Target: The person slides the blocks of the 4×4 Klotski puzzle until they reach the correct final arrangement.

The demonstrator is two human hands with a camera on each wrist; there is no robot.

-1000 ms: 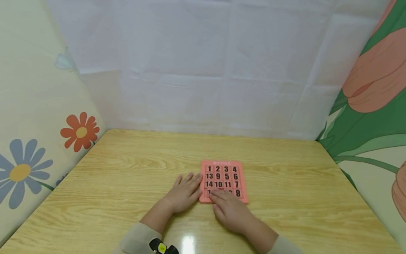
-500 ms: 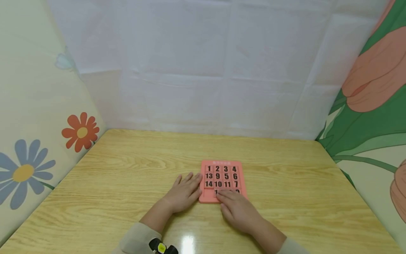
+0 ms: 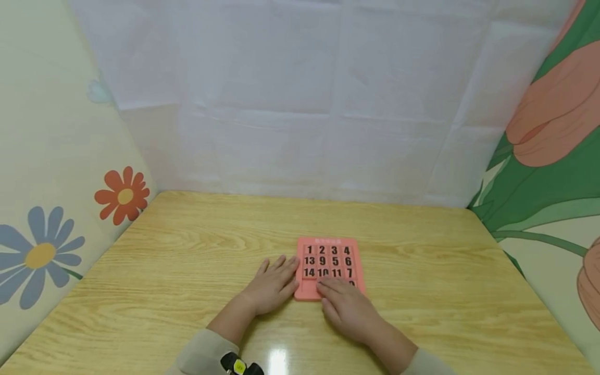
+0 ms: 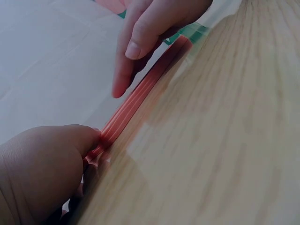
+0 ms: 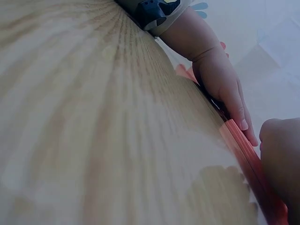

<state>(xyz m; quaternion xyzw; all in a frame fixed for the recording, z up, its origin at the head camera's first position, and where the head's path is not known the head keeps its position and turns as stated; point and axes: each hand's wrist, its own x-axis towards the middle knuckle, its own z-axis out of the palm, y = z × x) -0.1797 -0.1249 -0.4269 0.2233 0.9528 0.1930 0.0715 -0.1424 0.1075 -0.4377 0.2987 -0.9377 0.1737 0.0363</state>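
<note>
A pink number sliding puzzle (image 3: 328,241) lies flat on the table, its black-numbered tiles in rows. Top row reads 1, 2, 3, 4; below it are 13, 9, 5, 6, then 14, 10, 11, 7. A gap shows at the bottom left corner. My left hand (image 3: 271,287) rests with spread fingers against the puzzle's left edge. Fingertips of my right hand (image 3: 349,311) lie over the bottom row, covering most of its tiles. In the left wrist view the thumb of my left hand (image 4: 44,166) touches the puzzle's side (image 4: 133,105).
The wood-grain table (image 3: 197,234) surrounds the puzzle. A white sheet (image 3: 300,104) hangs behind it, with flower-printed cloths (image 3: 42,172) at the left and right sides. A dark band (image 3: 241,364) sits on the left sleeve.
The bottom-row tiles have slid right under my right hand, opening a gap at the bottom left. That hand moved right, then slightly back left and up. The left hand stayed put.
</note>
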